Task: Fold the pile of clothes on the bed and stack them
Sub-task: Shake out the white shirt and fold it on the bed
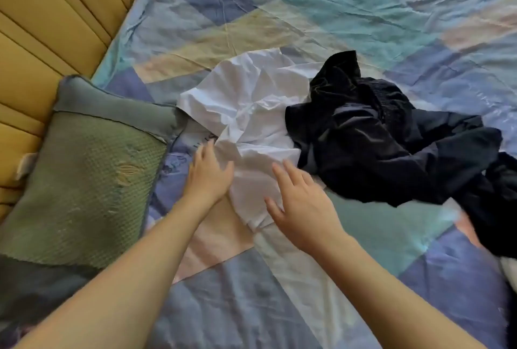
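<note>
The white garment lay crumpled near the middle of the bed, on the patchwork quilt. Its right edge touched the dark clothes, which were heaped beside it and spread toward the right border of the view. The left hand rested on the garment's near left edge; whether its fingers pinched the cloth I could not tell. The right hand was over the near end of the garment with fingers straight and spread, holding nothing. The far part of the quilt was open. On the left, a green pillow stood close against the padded headboard, its corner almost touching the white garment.
</note>
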